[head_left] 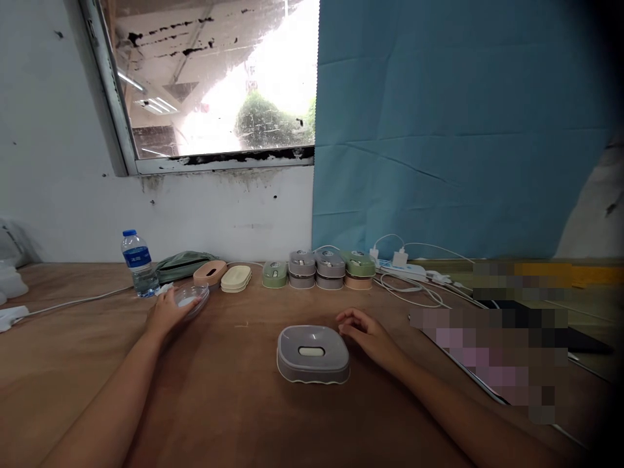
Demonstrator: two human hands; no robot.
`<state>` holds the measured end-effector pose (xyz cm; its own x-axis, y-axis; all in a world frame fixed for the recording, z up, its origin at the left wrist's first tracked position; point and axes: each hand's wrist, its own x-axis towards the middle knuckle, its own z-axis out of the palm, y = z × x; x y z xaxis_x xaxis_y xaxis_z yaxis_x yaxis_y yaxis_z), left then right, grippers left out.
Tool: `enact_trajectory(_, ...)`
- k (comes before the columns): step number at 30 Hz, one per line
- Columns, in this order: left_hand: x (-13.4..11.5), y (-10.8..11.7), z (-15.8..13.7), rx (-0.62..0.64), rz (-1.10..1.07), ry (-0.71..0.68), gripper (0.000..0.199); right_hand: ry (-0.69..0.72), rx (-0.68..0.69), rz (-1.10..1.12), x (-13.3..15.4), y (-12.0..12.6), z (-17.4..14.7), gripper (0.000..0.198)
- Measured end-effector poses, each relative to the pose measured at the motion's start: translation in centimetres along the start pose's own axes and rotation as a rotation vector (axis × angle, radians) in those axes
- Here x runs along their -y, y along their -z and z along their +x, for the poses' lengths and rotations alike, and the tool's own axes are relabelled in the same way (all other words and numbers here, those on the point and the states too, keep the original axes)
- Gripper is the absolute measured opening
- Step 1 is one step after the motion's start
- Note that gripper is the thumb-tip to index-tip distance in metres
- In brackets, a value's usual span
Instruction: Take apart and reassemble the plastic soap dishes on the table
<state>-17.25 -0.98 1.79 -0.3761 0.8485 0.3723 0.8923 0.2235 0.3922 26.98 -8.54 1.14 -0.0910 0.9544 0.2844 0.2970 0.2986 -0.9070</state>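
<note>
My left hand (166, 316) reaches out to the far left, its thumb over a clear plastic tray (201, 304) and its fingers round the near side; a small white bit shows at the fingertips. A grey oval box (312, 359) with a slot in its lid stands in the middle of the table, a pale piece showing in the slot. Just right of that box is my right hand (365, 330), fingers loosely bent and apart, holding nothing. An orange slotted lid (210, 273) and a stack of cream oval pieces (236, 279) lie beyond my left hand.
A water bottle (139, 265) and a green pouch (181, 264) stand at the back left. Several grey, green (275, 275) and orange boxes line the wall. A power strip (404, 270) with loose cables lies right of them, with a blurred flat object (482, 364) nearer.
</note>
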Motion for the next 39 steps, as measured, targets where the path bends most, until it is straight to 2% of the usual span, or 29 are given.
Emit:
enact_trajectory(3, 0.52, -0.28, 0.47, 0.037, -0.033, -0.006, 0.085, 0.004, 0.007, -0.007, -0.11, -0.01, 0.08, 0.014)
enact_trajectory(13, 0.39, -0.21, 0.45, 0.020, -0.022, 0.004, 0.069, 0.012, 0.010, -0.021, -0.32, 0.06, 0.09, 0.013)
enact_trajectory(35, 0.57, -0.29, 0.23, 0.032, -0.048, -0.010, 0.068, 0.009, 0.041, -0.045, -0.65, 0.12, 0.15, 0.014)
enact_trajectory(39, 0.42, -0.23, -0.12, 0.057, -0.041, -0.013, 0.077, 0.008, 0.039, -0.043, -0.59, 0.13, 0.13, 0.014)
